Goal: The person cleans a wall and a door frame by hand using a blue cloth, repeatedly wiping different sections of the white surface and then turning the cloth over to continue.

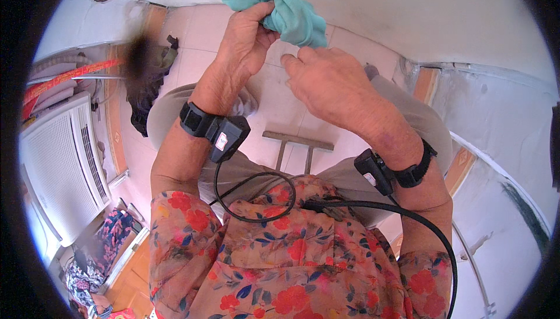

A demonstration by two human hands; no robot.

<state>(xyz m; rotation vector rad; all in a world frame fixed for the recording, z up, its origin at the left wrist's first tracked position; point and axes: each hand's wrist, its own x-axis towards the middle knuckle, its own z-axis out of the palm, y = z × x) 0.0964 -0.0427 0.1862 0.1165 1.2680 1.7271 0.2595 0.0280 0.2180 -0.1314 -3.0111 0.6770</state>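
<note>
A crumpled teal cloth [283,10] hangs bunched at the top of the view, in front of the pale wall. My left hand [248,39] is closed on its lower left side, with the thumb lying over the fabric. Just below the cloth's lower right end is my right hand [326,80], its back toward me and fingers curled inward. The cloth's tip meets or nearly meets the right knuckles; what those fingers hold, if anything, is hidden. Black devices are strapped round both forearms, the left device [228,138] and the right device [374,171].
Between my knees stands a T-shaped bar [297,140] on two legs. Dark clothing [149,86] lies on the tiled floor [201,27] to the left. A white slatted appliance [67,167] is at the far left. Black cables [256,218] loop across my lap.
</note>
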